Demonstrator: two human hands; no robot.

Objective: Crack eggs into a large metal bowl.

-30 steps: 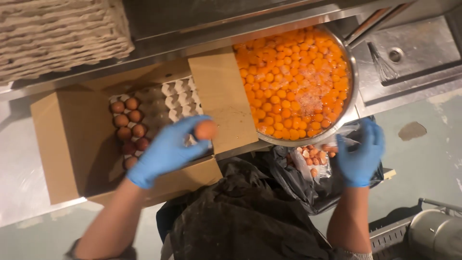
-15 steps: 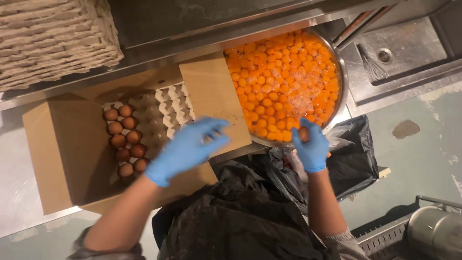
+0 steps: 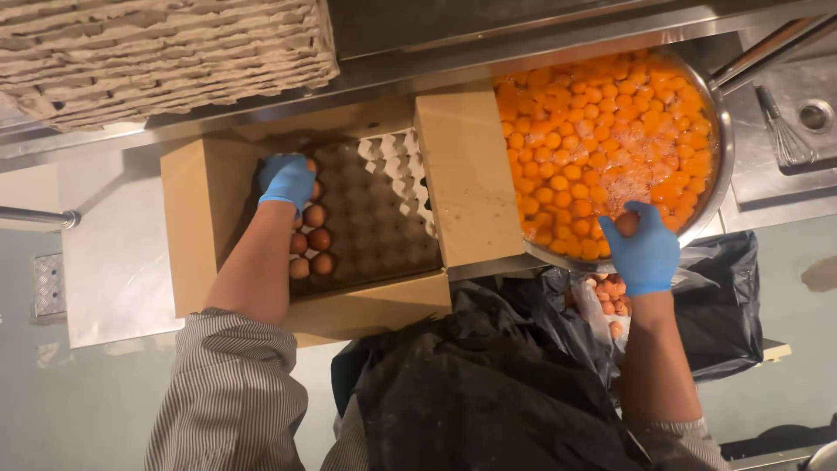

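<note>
Head view: an open brown cardboard box (image 3: 196, 227) sits centre left, holding a grey egg tray (image 3: 375, 227) with brown eggs (image 3: 316, 240) along its left side. Stacked grey trays (image 3: 157, 52) fill the upper left. Left hand (image 3: 286, 181), blue-gloved, reaches down into the box, fingers curled over an egg at the tray's upper left corner. Right hand (image 3: 643, 253), blue-gloved, fingers closed on a brown egg (image 3: 626, 224) at the lower rim of the metal bowl (image 3: 722, 166) of yolks, upper right.

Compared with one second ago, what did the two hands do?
The left hand let go of its egg and reached into the carton box. The right hand rose from the bag to the bowl rim, holding an egg. Box and bowl stayed put.
</note>
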